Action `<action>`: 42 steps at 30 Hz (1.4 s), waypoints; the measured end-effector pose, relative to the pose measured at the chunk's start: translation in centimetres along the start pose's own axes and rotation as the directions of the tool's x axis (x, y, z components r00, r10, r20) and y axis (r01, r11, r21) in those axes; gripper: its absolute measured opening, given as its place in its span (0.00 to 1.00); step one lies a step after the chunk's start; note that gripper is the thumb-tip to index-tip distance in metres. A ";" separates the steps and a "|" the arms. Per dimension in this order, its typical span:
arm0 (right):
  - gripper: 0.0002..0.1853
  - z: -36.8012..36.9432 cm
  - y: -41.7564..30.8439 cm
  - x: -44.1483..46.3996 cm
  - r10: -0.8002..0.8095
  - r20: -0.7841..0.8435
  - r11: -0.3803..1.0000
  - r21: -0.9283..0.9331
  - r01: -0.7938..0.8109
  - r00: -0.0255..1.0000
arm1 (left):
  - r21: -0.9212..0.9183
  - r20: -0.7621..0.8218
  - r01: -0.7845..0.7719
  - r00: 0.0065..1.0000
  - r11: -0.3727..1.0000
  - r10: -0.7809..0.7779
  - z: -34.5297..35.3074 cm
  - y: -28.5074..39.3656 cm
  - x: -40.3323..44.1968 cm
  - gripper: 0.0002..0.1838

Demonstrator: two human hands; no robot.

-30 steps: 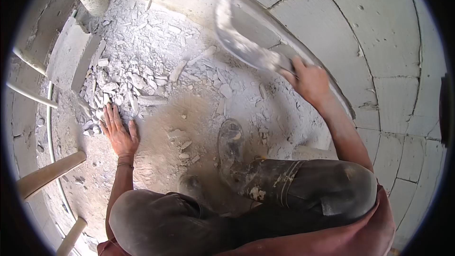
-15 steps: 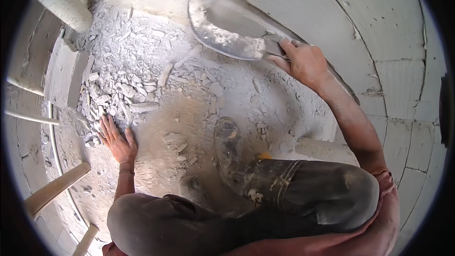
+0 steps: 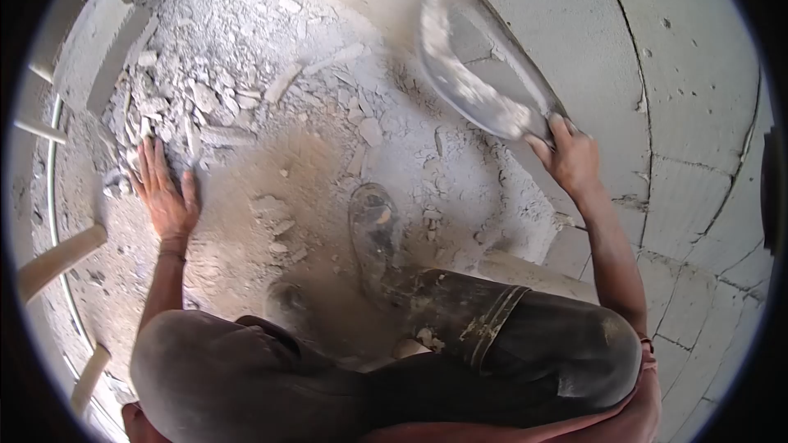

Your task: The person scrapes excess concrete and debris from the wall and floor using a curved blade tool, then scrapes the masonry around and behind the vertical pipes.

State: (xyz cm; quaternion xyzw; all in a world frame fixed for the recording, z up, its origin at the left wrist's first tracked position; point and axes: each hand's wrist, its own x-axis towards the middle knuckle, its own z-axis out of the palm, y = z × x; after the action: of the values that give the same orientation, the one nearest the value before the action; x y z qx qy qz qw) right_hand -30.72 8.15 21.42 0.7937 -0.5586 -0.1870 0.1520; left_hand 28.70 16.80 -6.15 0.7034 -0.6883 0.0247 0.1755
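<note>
Two hands of mine are at work over the dusty ground, set well apart. My right hand (image 3: 572, 160) is closed around the near end of a curved tool (image 3: 472, 94), fingers curled and thumb lying along it. The tool reaches forward and to the left from that fist, bowing toward the ground, its far end beside the wall of pale blocks (image 3: 566, 33). White dust shows along its length; its outline is blurred, so I cannot tell whether it touches the wall.

My left hand (image 3: 168, 197) is flat, palm down, fingers stretched out and thumb held away from them, gripping nothing. Its fingertips meet the near edge of the broken rubble (image 3: 205, 98), which spreads forward and to the right of them. The tool is well to the right of this hand, with rubble and brown dirt (image 3: 246, 180) between.

Beyond my left fingertips a pale slab (image 3: 103, 41) leans beside the rubble. My right boot (image 3: 373, 221) stands between my hands, coated in dust.
</note>
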 end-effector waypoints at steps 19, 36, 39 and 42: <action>0.23 1.9 -2.7 0.5 0.002 -0.277 0.992 -0.120 -0.037 0.961 | 0.001 0.011 0.009 1.000 1.000 -0.009 -0.7 0.0 -0.4 0.40; 0.25 1.8 -1.9 0.9 -0.011 -0.364 0.999 -0.036 -0.002 0.931 | 0.041 0.025 0.049 0.998 0.998 -0.050 -0.8 0.9 0.0 0.39; 0.25 1.6 -1.2 1.1 0.019 -0.318 0.997 0.078 0.007 0.948 | 0.048 0.037 0.037 0.999 0.998 -0.039 -0.7 0.8 -0.1 0.39; 0.25 0.6 -1.7 -0.2 0.149 -0.138 0.869 0.491 -0.063 0.979 | 0.019 0.034 -0.007 0.999 1.000 0.006 0.0 0.7 -0.4 0.40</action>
State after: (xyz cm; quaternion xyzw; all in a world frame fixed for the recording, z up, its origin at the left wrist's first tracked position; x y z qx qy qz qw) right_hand -29.58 8.86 20.16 0.7876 -0.6152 0.0359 0.0061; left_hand 28.00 17.20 -6.11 0.7031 -0.6932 0.0199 0.1572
